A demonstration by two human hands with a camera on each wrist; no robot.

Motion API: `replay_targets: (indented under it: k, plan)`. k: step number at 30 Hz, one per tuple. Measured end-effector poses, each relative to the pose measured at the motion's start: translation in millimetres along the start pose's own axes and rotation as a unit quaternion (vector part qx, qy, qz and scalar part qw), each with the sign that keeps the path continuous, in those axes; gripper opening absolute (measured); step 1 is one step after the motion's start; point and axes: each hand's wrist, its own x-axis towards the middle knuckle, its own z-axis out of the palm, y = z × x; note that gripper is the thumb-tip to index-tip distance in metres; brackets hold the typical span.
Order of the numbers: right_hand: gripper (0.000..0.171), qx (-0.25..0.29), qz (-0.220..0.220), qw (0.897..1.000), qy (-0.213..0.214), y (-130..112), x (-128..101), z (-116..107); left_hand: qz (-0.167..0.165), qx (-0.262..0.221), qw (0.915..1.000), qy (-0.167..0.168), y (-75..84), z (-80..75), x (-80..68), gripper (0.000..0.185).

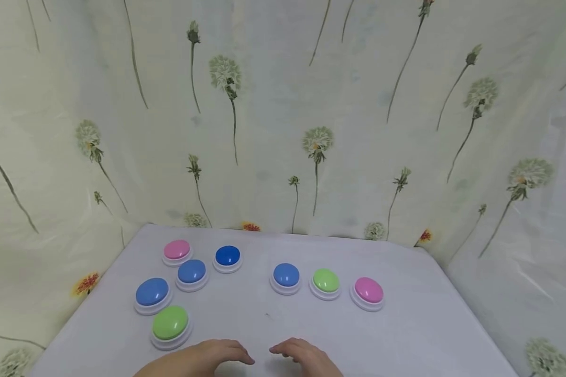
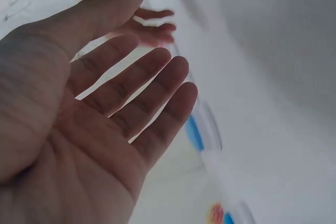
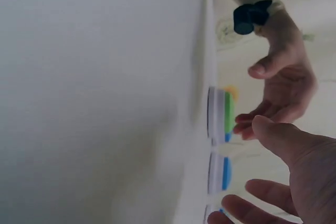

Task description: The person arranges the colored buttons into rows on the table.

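Note:
Both hands hover over the near middle of the white table, palms facing inward and a small gap between them. My left hand (image 1: 207,357) has its fingers stretched out; the left wrist view shows the palm and spread fingers (image 2: 152,95) with nothing in them. Facing it, my right hand (image 1: 307,357) has loosely bent fingers and holds nothing. Nearest the left hand is a green button (image 1: 170,323) on a round white base. Ahead of the right hand stand a blue button (image 1: 286,275), a green button (image 1: 326,281) and a pink button (image 1: 368,291).
On the left side, a pink button (image 1: 176,250), a dark blue button (image 1: 228,256) and two lighter blue buttons, one further back (image 1: 192,272) and another nearer (image 1: 152,292), form a loose group. A dandelion-print curtain (image 1: 264,125) hangs behind the white table (image 1: 424,324).

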Motion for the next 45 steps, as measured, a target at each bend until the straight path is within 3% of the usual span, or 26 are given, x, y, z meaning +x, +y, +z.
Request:
replay_targets:
  k: [3, 7, 12, 18, 22, 26, 30, 36, 41, 45]
  plan:
    - [0.054, 0.000, 0.018, 1.000, 0.004, -10, 11, 0, -0.029, -0.006, 0.9988, 0.039, 2.7, -13.3, -13.5, 0.040]
    - [0.053, -0.010, 0.012, 0.999, 0.037, -16, 31, -6, -0.037, 0.042, 0.9918, 0.115, 2.4, -33.9, -32.1, 0.040]
    - [0.056, -0.001, -0.019, 0.997, 0.080, -16, 64, -8, -0.043, 0.127, 0.9686, 0.210, -11.3, -57.1, -56.7, 0.044]
    - [0.057, 0.029, -0.027, 0.995, 0.095, -15, 105, 5, -0.114, 0.127, 0.9486, 0.266, -44.3, -78.5, -75.5, 0.054]
    - [0.062, 0.027, -0.032, 0.996, 0.081, -17, 128, 16, -0.157, 0.110, 0.9420, 0.275, -61.4, -84.4, -82.6, 0.062]
    - [0.069, 0.023, -0.025, 0.998, 0.053, -24, 146, 31, -0.174, 0.094, 0.9388, 0.282, -73.6, -85.0, -90.6, 0.061]
    - [0.075, 0.009, -0.027, 0.999, 0.035, -31, 163, 45, -0.162, 0.082, 0.9452, 0.271, -82.5, -86.1, -95.5, 0.054]
    - [0.077, -0.030, -0.051, 0.997, 0.041, -39, 177, 61, -0.149, 0.058, 0.9591, 0.233, -97.6, -85.9, -92.0, 0.043]
    - [0.075, -0.079, -0.072, 0.993, 0.056, -42, 186, 73, -0.146, 0.035, 0.9696, 0.193, -109.6, -81.9, -86.4, 0.048]
    - [0.071, -0.107, -0.071, 0.990, 0.065, -45, 193, 82, -0.151, 0.020, 0.9714, 0.183, -114.1, -81.3, -85.4, 0.053]
